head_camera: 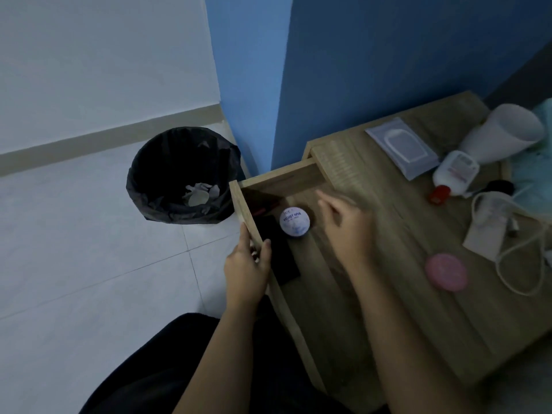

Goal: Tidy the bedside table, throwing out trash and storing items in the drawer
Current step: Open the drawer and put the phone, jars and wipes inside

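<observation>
The wooden bedside table (418, 294) has its drawer (243, 204) pulled out to the left. My left hand (249, 270) grips the drawer's front panel. Inside the drawer lie a round white jar with blue print (294, 221), a flat black item (277, 252) and something red (264, 209) in the shadow. Motion-blurred, my right hand (346, 225) hovers just right of the jar, fingers apart and holding nothing. On the tabletop sit a pink round case (446, 271), a wipes pack (403, 147), a white bottle with a red cap (454, 176) and a white charger with cable (490, 225).
A bin lined with a black bag (182, 177) stands on the tiled floor left of the drawer, crumpled paper inside. A white lamp (504, 132) lies at the table's far right. Blue wall runs behind the table. My dark-clothed knee (179, 369) is at the bottom.
</observation>
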